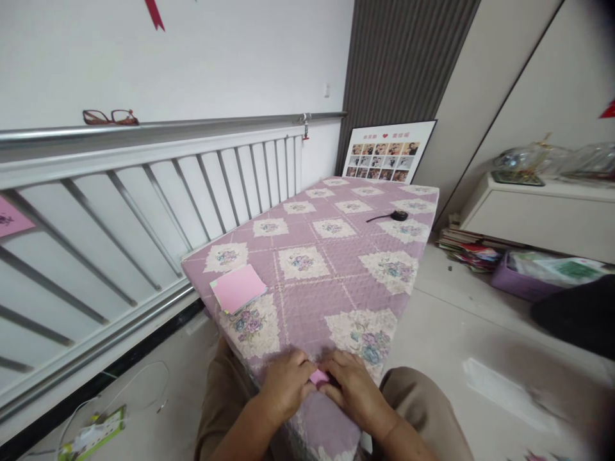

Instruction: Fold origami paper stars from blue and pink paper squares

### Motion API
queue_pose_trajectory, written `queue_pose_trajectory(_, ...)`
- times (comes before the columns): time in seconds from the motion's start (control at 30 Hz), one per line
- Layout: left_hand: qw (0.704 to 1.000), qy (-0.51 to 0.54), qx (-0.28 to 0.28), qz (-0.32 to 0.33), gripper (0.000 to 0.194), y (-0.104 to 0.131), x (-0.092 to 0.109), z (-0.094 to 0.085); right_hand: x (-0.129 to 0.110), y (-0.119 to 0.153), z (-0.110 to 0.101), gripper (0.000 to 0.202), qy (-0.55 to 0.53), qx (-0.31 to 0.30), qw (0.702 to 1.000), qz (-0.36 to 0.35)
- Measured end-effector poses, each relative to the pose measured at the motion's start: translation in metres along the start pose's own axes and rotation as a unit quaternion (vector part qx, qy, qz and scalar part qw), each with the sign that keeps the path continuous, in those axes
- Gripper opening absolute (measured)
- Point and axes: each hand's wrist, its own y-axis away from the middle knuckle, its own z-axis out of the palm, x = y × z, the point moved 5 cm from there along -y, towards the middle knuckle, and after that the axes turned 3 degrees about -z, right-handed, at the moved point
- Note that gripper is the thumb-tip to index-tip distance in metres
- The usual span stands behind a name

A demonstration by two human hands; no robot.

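Between my two hands, low over the near end of the table, is a small piece of pink paper [319, 378]. My left hand [289, 383] grips its left side, fingers bent and pressed together. On the other side my right hand [350, 384] pinches the paper too. Most of the paper is hidden by my fingers, so its full shape does not show. A stack of pink paper sheets [239, 288] lies flat on the flowered tablecloth [314, 301], ahead and to the left of my hands.
A black roll of tape [399, 216] with a loose end lies farther up the table. A white radiator [192, 186] runs along the left, with glasses [110, 117] on the pipe above. A photo board [388, 153] leans behind. Right, a purple bin [519, 278] stands on the floor.
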Motion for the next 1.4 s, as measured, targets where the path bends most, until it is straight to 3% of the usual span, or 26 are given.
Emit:
queue_pose_trajectory(0.2,1.0,0.002,0.0,0.004,0.023,-0.004,0.0,0.003,0.0,0.002,-0.002,0.021,-0.022,-0.002,1.0,0.0)
queue_pose_trajectory(0.33,0.999,0.03,0.015,0.0,0.023,-0.006,0.001,-0.001,-0.001,0.003,0.002,0.011,0.005,0.023,1.0,0.014)
queue_pose_trajectory(0.5,0.996,0.077,0.036,-0.004,0.023,-0.002,0.001,-0.006,-0.002,0.0,0.008,0.014,0.023,0.054,0.998,0.029)
queue_pose_trajectory(0.67,0.978,0.183,0.1,-0.009,0.015,-0.004,-0.001,-0.009,-0.003,-0.002,0.005,0.022,-0.05,0.082,0.994,0.048)
queue_pose_trajectory(0.73,0.959,0.256,0.122,-0.033,0.012,-0.007,-0.004,-0.007,-0.007,-0.003,0.002,0.024,-0.134,0.096,0.984,0.062)
queue_pose_trajectory(0.83,0.918,0.368,0.107,-0.099,0.007,-0.011,-0.007,0.004,-0.012,-0.003,-0.001,0.028,-0.272,0.111,0.95,0.103)
queue_pose_trajectory(0.97,0.82,0.545,0.096,-0.143,0.008,-0.008,-0.001,0.015,-0.016,-0.002,0.005,0.035,-0.389,0.118,0.9,0.158)
queue_pose_trajectory(1.07,0.76,0.626,0.103,-0.145,0.014,-0.004,0.002,0.015,-0.015,0.0,0.01,0.038,-0.418,0.12,0.883,0.177)
queue_pose_trajectory(1.13,0.763,0.621,0.101,-0.151,0.014,-0.002,0.0,0.013,-0.012,0.002,0.011,0.038,-0.41,0.105,0.887,0.184)
queue_pose_trajectory(1.3,0.837,0.532,0.036,-0.122,0.009,-0.004,-0.006,0.006,-0.008,0.001,0.002,0.031,-0.411,0.097,0.891,0.166)
queue_pose_trajectory(1.4,0.856,0.508,0.014,-0.091,0.007,-0.006,-0.004,0.005,-0.007,0.0,0.001,0.024,-0.408,0.083,0.896,0.156)
